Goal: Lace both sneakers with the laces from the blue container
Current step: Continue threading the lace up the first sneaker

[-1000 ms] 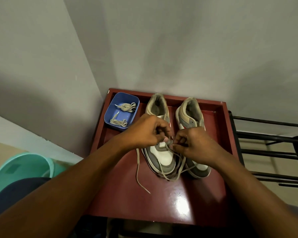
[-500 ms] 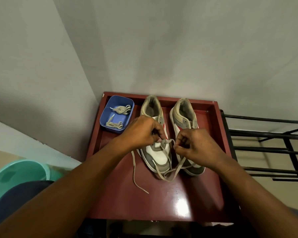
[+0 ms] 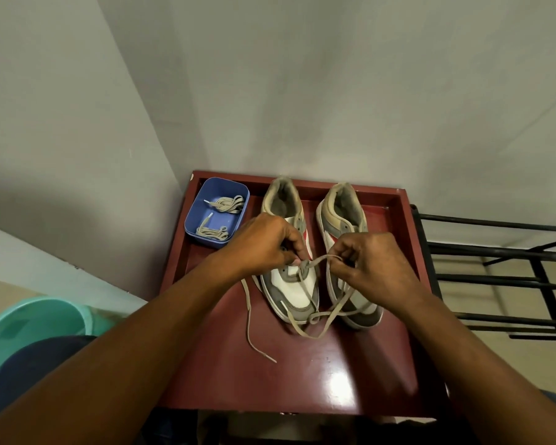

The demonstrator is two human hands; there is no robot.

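Red table in a room corner, raised rim on the far and side edges. Two grey-and-white sneakers stand side by side on it, heels toward the wall, toes toward the person.

Blue container sits at the table's far left corner, just beside the nearer sneaker. Two bundled laces lie inside it, one toward the wall, one toward the person.

Left hand is over the middle of that sneaker, fingers curled, thumb and forefinger pinching a beige lace where it crosses itself. Right hand is over the other sneaker, fingers curled, pinching the same lace; a short span runs between the two hands.

One loose end trails off the sneaker's left side onto the table. More slack drapes over the toe and loops on the table between the two toes. The eyelets are hidden under the hands, so how far the lace is threaded cannot be told.

Teal bucket on the floor to the left; black metal rack to the right of the table.
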